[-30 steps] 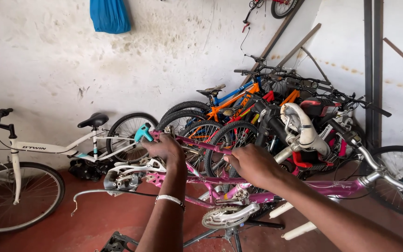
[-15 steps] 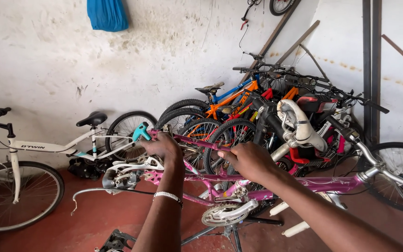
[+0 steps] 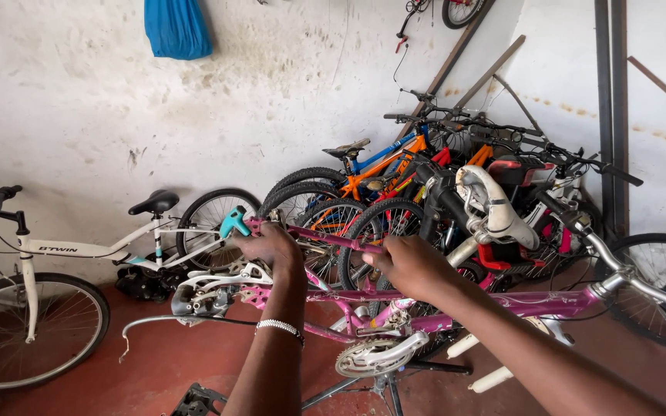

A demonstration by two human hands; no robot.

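On pink bike frame (image 3: 502, 304), both hands (image 3: 271, 245) gripping

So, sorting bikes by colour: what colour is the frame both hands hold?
Pink-magenta frame, clearest in the head view.

Lots of stuff hidden or cut off here

The left hand (image 3: 271, 245) covered the spot where it gripped the pink frame (image 3: 456, 304), and the right hand (image 3: 414, 266) hid its own patch of tube, so the fingers' hold couldn't be made out. The white bike (image 3: 79, 250) lost its front wheel past the left and bottom edges. The blue bag (image 3: 176, 27) was chopped by the top edge, same for the hanging wheel (image 3: 464, 9). The bike pile (image 3: 441, 185) was such a tangle that you couldn't tell which wheel went with which frame. A pedal (image 3: 196, 400) was cut off at the bottom.
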